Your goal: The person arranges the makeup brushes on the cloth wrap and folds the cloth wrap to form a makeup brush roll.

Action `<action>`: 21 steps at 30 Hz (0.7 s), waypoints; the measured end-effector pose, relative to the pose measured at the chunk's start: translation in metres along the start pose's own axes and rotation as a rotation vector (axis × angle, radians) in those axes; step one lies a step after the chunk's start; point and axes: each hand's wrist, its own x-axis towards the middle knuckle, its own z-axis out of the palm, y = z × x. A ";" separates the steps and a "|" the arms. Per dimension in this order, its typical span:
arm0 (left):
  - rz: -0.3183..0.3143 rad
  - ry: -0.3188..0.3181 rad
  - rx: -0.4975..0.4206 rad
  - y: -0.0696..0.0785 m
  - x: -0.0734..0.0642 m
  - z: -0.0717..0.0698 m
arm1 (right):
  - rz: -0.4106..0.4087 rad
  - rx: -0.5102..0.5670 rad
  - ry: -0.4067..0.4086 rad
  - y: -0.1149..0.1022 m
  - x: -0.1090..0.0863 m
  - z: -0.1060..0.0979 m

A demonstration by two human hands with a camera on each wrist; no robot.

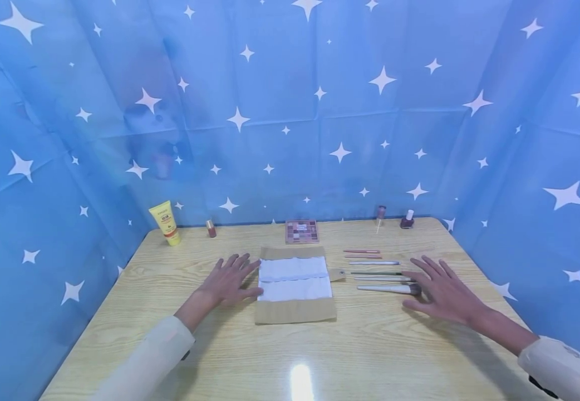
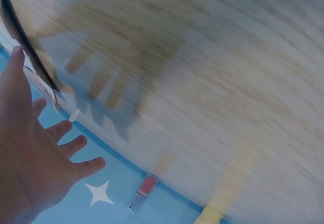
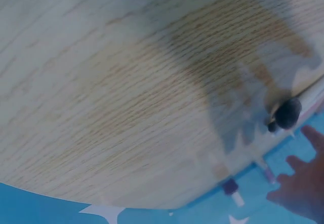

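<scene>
An unrolled tan fabric brush roll [image 1: 296,313] with white inner pockets lies flat in the middle of the table, its snap tab pointing right. My left hand [image 1: 228,281] is at its left edge, fingers spread, thumb and fingertips right at the border; the left wrist view shows that hand [image 2: 43,148] with nothing in it. To the right of the roll, several makeup brushes [image 1: 382,288] lie in a row, handles pointing left. My right hand [image 1: 442,289], fingers spread, is at their bristle ends and partly overlaps them. In the right wrist view a dark brush head [image 3: 288,113] shows beside that hand [image 3: 301,183].
Along the back edge of the wooden table [image 1: 370,356] stand a yellow tube [image 1: 166,223], a small red bottle [image 1: 211,229], an eyeshadow palette [image 1: 302,231], a lip gloss tube [image 1: 381,213] and a dark nail polish bottle [image 1: 407,220]. A blue starred curtain [image 1: 290,78] surrounds the table.
</scene>
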 end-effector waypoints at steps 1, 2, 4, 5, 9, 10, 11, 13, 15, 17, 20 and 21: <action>-0.002 -0.013 -0.003 0.001 0.001 0.000 | -0.015 0.005 0.014 0.000 0.000 0.001; -0.003 -0.025 -0.005 0.001 0.002 0.000 | -0.031 0.007 0.028 0.001 0.000 0.001; -0.003 -0.041 -0.018 0.001 0.003 0.000 | -0.062 0.014 0.052 0.002 0.000 0.002; -0.001 -0.046 -0.024 0.001 0.003 0.001 | -0.076 0.016 0.061 0.002 0.001 0.003; -0.004 -0.068 -0.035 0.000 0.005 0.003 | -0.119 0.020 0.074 0.003 0.002 0.004; -0.004 -0.069 -0.035 0.000 0.005 0.003 | -0.128 0.017 0.075 0.003 0.003 0.004; -0.008 -0.079 -0.030 -0.001 0.005 0.004 | -0.133 0.014 0.073 0.002 0.004 0.004; -0.014 -0.094 -0.027 -0.002 0.006 0.004 | -0.142 0.012 0.070 0.001 0.005 0.003; -0.019 -0.110 -0.038 -0.003 0.006 0.005 | -0.148 0.001 0.064 0.001 0.007 0.003; -0.025 -0.129 -0.050 -0.003 0.006 0.004 | -0.144 -0.011 0.054 0.000 0.008 0.004; -0.034 -0.150 -0.073 -0.003 0.006 0.003 | -0.138 -0.020 0.041 0.001 0.010 0.005; -0.036 -0.156 -0.072 -0.003 0.006 0.002 | -0.137 -0.021 0.038 0.001 0.010 0.005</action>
